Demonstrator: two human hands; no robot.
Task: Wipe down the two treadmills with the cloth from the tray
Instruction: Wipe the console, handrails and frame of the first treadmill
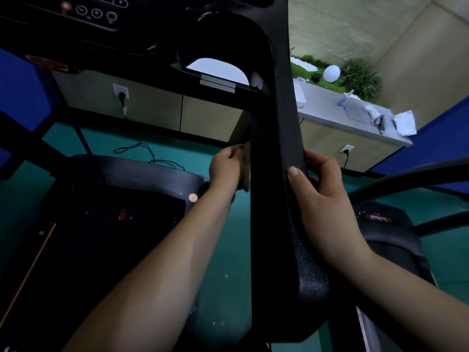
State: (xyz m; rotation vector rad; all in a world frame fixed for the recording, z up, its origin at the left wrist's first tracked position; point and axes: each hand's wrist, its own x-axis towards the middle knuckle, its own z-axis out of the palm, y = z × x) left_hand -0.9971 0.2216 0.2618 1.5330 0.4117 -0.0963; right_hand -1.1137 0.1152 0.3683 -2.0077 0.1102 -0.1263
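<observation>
Treadmill parts are filling most of the view. The nearer treadmill (101, 224) is lying dark at lower left, its console (96, 13) is hanging across the top, and its black upright (274, 148) is running down the middle of the frame. Green floor (228, 250) is showing beneath it, with a loose cable (142, 151) trailing across it. The second treadmill (388, 237) is sitting at lower right, just beside the upright's base.

A pale surface (327, 110) is stretching along the far wall on the right, carrying a leafy plant (360, 77), a white globe (331, 73) and some small crumpled items too blurred to name.

The right hand (322, 194) is gripping the upright's right edge: its fingers (317, 158) are curling round behind while the thumb is pressing flat on the front face. The left hand (225, 168) is reaching in from the other side, its fingers closing on the cloth (246, 171) and holding it against the upright's left edge, level with the right hand. Most of the cloth is showing only as a narrow greyish strip between palm and post.
</observation>
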